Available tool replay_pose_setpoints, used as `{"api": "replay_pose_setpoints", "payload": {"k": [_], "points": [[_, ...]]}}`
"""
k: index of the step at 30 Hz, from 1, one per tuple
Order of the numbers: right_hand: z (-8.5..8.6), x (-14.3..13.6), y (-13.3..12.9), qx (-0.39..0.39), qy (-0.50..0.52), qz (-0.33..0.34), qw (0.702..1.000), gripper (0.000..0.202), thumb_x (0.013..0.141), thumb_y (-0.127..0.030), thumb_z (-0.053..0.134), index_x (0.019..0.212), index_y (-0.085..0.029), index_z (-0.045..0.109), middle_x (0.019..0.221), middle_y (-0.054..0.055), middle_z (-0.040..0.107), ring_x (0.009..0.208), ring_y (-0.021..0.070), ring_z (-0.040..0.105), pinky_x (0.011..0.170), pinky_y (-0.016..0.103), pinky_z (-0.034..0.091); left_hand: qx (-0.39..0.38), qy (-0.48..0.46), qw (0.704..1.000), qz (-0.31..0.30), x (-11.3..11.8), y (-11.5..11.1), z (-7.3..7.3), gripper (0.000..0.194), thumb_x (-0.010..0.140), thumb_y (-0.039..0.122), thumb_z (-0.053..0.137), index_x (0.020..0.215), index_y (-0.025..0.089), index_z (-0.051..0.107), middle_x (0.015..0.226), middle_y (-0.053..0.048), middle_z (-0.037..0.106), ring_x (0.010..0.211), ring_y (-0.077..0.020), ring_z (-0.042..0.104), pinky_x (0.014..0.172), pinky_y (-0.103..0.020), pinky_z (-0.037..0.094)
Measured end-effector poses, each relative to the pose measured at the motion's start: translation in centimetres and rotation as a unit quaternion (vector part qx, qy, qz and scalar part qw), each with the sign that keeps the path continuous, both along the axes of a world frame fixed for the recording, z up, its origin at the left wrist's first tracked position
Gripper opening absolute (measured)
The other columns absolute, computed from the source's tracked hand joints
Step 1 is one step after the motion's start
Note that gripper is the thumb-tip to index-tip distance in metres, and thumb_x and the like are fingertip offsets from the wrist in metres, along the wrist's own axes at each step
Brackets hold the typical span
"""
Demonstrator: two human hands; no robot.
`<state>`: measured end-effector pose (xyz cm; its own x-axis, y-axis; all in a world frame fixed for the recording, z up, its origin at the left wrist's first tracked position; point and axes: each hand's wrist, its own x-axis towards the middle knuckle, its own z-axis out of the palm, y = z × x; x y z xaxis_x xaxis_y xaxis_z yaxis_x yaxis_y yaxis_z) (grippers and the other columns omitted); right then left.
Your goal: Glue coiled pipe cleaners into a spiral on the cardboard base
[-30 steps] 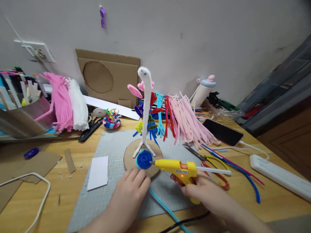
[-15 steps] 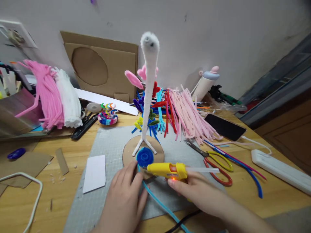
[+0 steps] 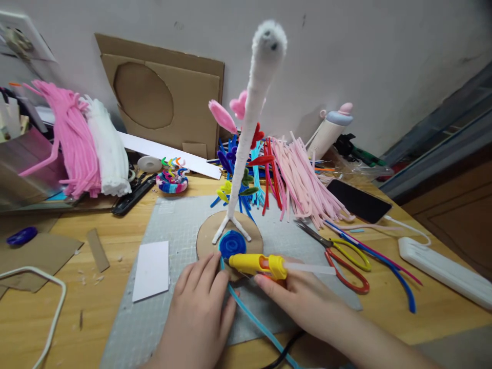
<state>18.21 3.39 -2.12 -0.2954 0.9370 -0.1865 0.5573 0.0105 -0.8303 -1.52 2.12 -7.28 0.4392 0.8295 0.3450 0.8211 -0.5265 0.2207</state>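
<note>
My right hand (image 3: 295,292) is wrapped round a yellow glue gun (image 3: 257,265) with a clear glue stick out of its back. The gun's nozzle is at the lower left edge of a blue coil (image 3: 232,246) on a round cardboard base (image 3: 207,233). My left hand (image 3: 203,294) is closed at the base's front left edge, its fingertips on a light blue pipe cleaner (image 3: 253,322) that runs along the coil's left side and trails to the lower right. Behind the coil, a tall white fuzzy stem (image 3: 246,138) with coloured petals leans right on its splayed feet.
A grey cutting mat (image 3: 154,318) lies underneath, with a white card (image 3: 151,271) on its left. Scissors (image 3: 338,251), a phone (image 3: 359,199) and a power strip (image 3: 442,271) are at right. Pipe cleaner bundles (image 3: 307,179) lie behind.
The glue gun and my right hand have shifted slightly left, the nozzle nearer the coil's left edge. The white stem leans further right in view, as the camera view has also shifted.
</note>
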Motion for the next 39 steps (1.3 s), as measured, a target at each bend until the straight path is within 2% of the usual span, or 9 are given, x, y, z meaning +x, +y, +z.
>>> {"api": "replay_pose_setpoints", "payload": {"k": [6,13,17,20,24,27,31,34,39], "points": [[-1.1,-0.1,-0.1,0.041,-0.023,0.014,0.999,0.029,0.092,-0.035,0.048,0.111,-0.023,0.066,0.107,0.005,0.068,0.100,0.0228,0.061,0.090,0.036,0.045,-0.009,-0.015,1.000,0.009,0.1,-0.1,-0.1,0.023,0.079,0.017,0.053,0.100,0.020,0.061,0.126,-0.012,0.060,0.118,-0.0286,0.051,0.096,-0.049,0.041],[-1.7,0.8,-1.6,0.096,-0.131,0.013,0.987,0.015,0.088,-0.029,0.051,0.076,-0.022,0.054,0.079,0.001,0.061,0.069,0.0164,0.057,0.060,0.027,0.042,-0.044,-0.048,0.998,0.021,0.0,-0.2,0.4,0.029,0.073,0.010,0.050,0.097,0.021,0.062,0.127,-0.010,0.060,0.118,-0.0277,0.051,0.098,-0.049,0.038],[-1.8,1.5,-2.7,0.103,-0.170,0.063,0.978,0.009,0.087,-0.024,0.049,0.080,-0.021,0.054,0.081,0.002,0.060,0.071,0.0161,0.057,0.062,0.026,0.042,-0.055,-0.072,0.996,0.019,0.1,-0.2,0.7,0.030,0.070,0.005,0.047,0.092,0.021,0.060,0.124,-0.008,0.062,0.116,-0.0266,0.051,0.098,-0.048,0.037],[-2.6,2.2,-3.5,0.170,-0.192,0.092,0.962,0.007,0.084,-0.025,0.052,0.087,-0.020,0.057,0.088,0.005,0.062,0.075,0.0185,0.059,0.065,0.029,0.042,-0.056,-0.092,0.994,0.030,-0.4,0.0,1.1,0.023,0.074,0.005,0.043,0.085,0.021,0.055,0.112,-0.007,0.064,0.109,-0.0252,0.054,0.095,-0.046,0.038],[-3.6,2.8,-4.1,0.235,-0.180,0.116,0.948,0.014,0.083,-0.028,0.053,0.093,-0.020,0.058,0.096,0.007,0.063,0.079,0.0207,0.060,0.068,0.031,0.042,-0.068,-0.065,0.987,0.132,-3.8,1.1,1.5,0.013,0.083,0.023,0.043,0.092,0.021,0.052,0.102,-0.008,0.062,0.098,-0.0272,0.056,0.087,-0.046,0.041],[-3.3,2.6,-4.0,0.207,-0.156,0.126,0.958,0.016,0.079,-0.026,0.055,0.094,-0.021,0.057,0.095,0.007,0.063,0.079,0.0196,0.060,0.066,0.029,0.042,-0.109,-0.008,0.969,0.224,-8.0,2.3,1.3,0.035,0.085,0.042,0.044,0.109,0.018,0.051,0.110,-0.012,0.060,0.104,-0.0321,0.054,0.087,-0.048,0.042],[-1.9,1.7,-3.4,0.177,-0.084,0.139,0.971,0.014,0.075,-0.026,0.059,0.088,-0.022,0.057,0.090,0.004,0.063,0.077,0.0176,0.060,0.064,0.027,0.044,-0.169,0.075,0.963,0.198,-12.0,3.9,1.2,0.068,0.073,0.058,0.056,0.128,0.019,0.047,0.129,-0.014,0.052,0.116,-0.0369,0.049,0.093,-0.049,0.039],[-0.8,0.8,-3.0,0.140,-0.030,0.139,0.980,0.008,0.075,-0.026,0.060,0.081,-0.023,0.055,0.084,0.002,0.063,0.073,0.0158,0.060,0.063,0.025,0.046,-0.200,0.116,0.957,0.175,-12.4,4.8,1.8,0.071,0.067,0.057,0.063,0.126,0.019,0.050,0.133,-0.013,0.050,0.118,-0.0381,0.047,0.092,-0.049,0.039],[1.0,-0.2,-2.9,0.066,0.040,0.086,0.993,0.001,0.076,-0.022,0.055,0.076,-0.022,0.055,0.079,0.001,0.060,0.071,0.0154,0.059,0.063,0.025,0.046,-0.224,0.142,0.947,0.182,-11.8,5.3,2.6,0.053,0.061,0.055,0.066,0.100,0.019,0.057,0.111,-0.012,0.058,0.103,-0.0348,0.054,0.081,-0.044,0.042]]}}
